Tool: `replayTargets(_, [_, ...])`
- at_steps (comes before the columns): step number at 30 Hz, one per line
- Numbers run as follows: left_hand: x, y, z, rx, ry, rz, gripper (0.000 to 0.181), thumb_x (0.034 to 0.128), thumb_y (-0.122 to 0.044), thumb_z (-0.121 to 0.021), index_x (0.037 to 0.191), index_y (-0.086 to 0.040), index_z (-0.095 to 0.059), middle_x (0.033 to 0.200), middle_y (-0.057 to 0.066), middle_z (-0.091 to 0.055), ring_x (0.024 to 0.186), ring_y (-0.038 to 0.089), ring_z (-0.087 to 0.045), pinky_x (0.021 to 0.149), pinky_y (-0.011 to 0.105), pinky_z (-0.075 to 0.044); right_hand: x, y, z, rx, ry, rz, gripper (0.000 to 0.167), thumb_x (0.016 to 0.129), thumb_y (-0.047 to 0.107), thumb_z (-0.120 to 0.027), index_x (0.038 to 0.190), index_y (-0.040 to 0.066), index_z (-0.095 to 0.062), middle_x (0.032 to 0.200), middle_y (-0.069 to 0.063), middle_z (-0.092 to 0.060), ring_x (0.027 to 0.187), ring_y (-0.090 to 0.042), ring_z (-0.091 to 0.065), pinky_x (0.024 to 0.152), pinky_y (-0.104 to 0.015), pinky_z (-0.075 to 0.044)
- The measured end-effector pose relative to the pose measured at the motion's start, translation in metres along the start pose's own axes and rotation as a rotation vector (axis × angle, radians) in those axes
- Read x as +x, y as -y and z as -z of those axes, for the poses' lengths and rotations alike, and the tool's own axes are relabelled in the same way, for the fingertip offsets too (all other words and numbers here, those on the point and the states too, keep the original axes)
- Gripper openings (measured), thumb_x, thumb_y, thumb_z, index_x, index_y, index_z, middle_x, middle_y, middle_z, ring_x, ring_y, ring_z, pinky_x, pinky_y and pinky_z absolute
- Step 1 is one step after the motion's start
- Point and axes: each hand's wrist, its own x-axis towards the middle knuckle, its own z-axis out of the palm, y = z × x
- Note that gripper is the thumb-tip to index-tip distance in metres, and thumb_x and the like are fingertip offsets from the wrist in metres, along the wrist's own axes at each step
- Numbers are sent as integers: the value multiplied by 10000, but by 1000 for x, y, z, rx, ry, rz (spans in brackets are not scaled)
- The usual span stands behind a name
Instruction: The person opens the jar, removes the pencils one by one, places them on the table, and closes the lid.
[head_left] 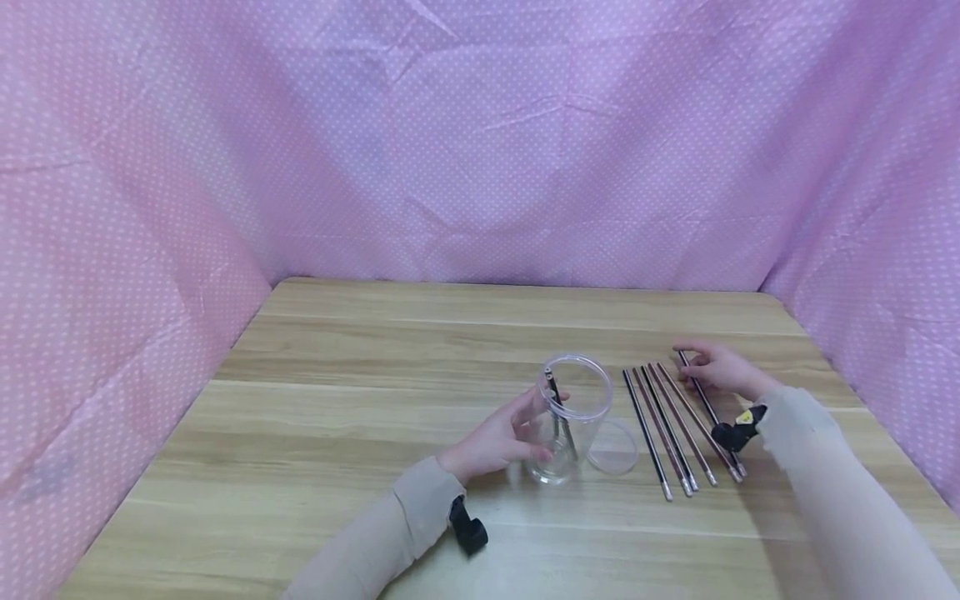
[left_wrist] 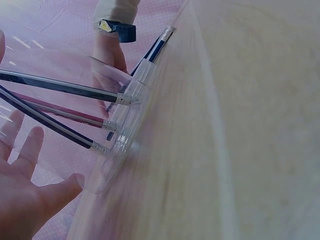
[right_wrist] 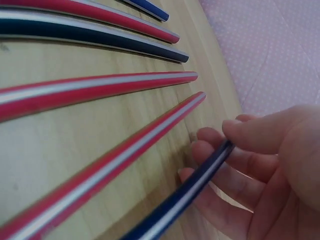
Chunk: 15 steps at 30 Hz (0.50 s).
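Note:
A clear plastic cup [head_left: 592, 421] stands upright near the middle of the table, and my left hand [head_left: 491, 442] holds it from the left with thumb and fingers round its wall. Inside the cup lean three striped pencils [left_wrist: 65, 89], two dark and one red, eraser ends down in the left wrist view. Over on the right, my right hand [head_left: 723, 371] pinches the far, eraserless end of a dark blue pencil [right_wrist: 187, 192] between thumb and fingers. That pencil's eraser end lies close to the neighbouring pencils, partly behind the wrist camera in the head view.
Between the cup and my right hand, several red and dark striped pencils [head_left: 651, 421] lie fanned out on the wooden table [head_left: 360, 358], erasers toward me. A round clear lid [head_left: 613, 448] lies just right of the cup. Pink dotted cloth [head_left: 480, 167] hangs round the table.

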Motion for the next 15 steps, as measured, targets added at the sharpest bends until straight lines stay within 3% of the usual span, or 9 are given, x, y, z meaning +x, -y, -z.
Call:
replayTargets(10, [0, -1, 0, 12, 8, -4, 828, 782, 40, -708, 1480, -153, -307, 1542, -11, -316, 1437, 173, -238, 1172, 471, -219, 1, 1, -5, -87, -45, 36, 492, 899, 34, -585, 1311, -140, -380, 818, -85, -642, 606, -23, -497, 511, -188, -441])
replayTargets(15, [0, -1, 0, 10, 6, -6, 821, 787, 36, -705, 1477, -182, -316, 1541, 11, -319, 1437, 179, -238, 1169, 471, -228, 3, 2, -8, -151, -77, 52, 467, 887, 67, -623, 1275, -119, -443, 904, -189, -641, 727, -103, -554, 555, -216, -486])
